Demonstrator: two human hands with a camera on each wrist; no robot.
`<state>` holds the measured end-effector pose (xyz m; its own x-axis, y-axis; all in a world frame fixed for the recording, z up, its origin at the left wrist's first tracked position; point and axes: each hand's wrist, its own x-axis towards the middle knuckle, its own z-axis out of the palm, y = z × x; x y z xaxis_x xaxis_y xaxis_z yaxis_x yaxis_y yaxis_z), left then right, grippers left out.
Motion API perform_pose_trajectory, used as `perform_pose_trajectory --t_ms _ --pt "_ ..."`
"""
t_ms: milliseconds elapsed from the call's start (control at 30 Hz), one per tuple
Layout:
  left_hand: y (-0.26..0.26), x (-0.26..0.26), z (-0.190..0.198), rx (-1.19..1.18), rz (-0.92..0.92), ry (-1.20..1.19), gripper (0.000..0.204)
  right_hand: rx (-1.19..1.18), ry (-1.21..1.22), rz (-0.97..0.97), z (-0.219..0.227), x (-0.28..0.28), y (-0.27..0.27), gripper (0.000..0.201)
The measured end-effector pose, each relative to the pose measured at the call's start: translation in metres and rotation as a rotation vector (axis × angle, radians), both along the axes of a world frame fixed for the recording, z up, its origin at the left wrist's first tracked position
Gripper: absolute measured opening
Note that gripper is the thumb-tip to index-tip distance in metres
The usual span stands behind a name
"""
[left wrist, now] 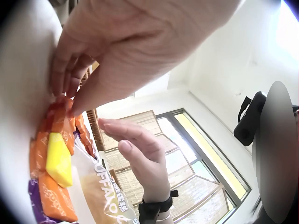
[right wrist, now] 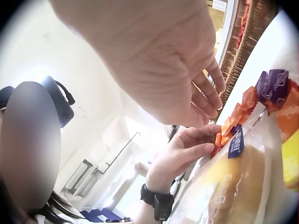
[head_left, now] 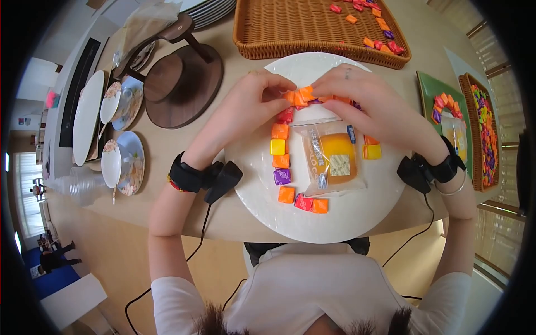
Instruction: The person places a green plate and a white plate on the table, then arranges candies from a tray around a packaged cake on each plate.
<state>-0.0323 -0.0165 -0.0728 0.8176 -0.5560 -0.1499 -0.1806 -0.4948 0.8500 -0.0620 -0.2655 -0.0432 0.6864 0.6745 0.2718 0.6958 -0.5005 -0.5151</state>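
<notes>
A white round plate point(head_left: 251, 192) lies before me, with a clear-wrapped yellow cake point(head_left: 335, 156) in its middle. Around the cake runs a line of small wrapped candies, among them a yellow candy point(head_left: 277, 147), a purple candy point(head_left: 282, 177) and a red candy point(head_left: 304, 202). At the line's far left part, my left hand point(head_left: 251, 106) pinches an orange candy point(head_left: 289, 97) between thumb and fingers. My right hand point(head_left: 357, 92) hovers over the far right part of the line, fingers loosely extended and holding nothing in the right wrist view. It partly hides candies beneath it.
A wicker tray point(head_left: 290, 28) with scattered candies stands beyond the plate. To the right are a green plate point(head_left: 427, 84) with candies and a wrapped cake, then a candy-filled basket point(head_left: 481, 173). Leftward stand a dark wooden stand point(head_left: 184, 100), cups with saucers and stacked plates point(head_left: 215, 14).
</notes>
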Motion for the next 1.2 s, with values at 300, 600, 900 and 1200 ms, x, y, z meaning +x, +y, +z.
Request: perform_pose_trajectory --t_ms 300,600,900,1200 --pt "0.004 0.007 0.002 -0.035 0.007 -0.026 0.019 -0.010 -0.010 0.020 -0.007 0.024 0.017 0.019" --pt "0.016 0.020 0.004 -0.152 0.046 0.061 0.019 -0.088 0.028 0.028 -0.017 0.034 0.023 0.021" --pt "0.017 0.020 0.010 -0.028 0.090 0.047 0.024 -0.168 0.007 0.053 -0.024 0.038 0.032 0.021" --pt "0.015 0.019 0.010 -0.006 0.106 0.026 0.023 -0.130 0.073 0.047 -0.024 0.037 0.031 0.027"
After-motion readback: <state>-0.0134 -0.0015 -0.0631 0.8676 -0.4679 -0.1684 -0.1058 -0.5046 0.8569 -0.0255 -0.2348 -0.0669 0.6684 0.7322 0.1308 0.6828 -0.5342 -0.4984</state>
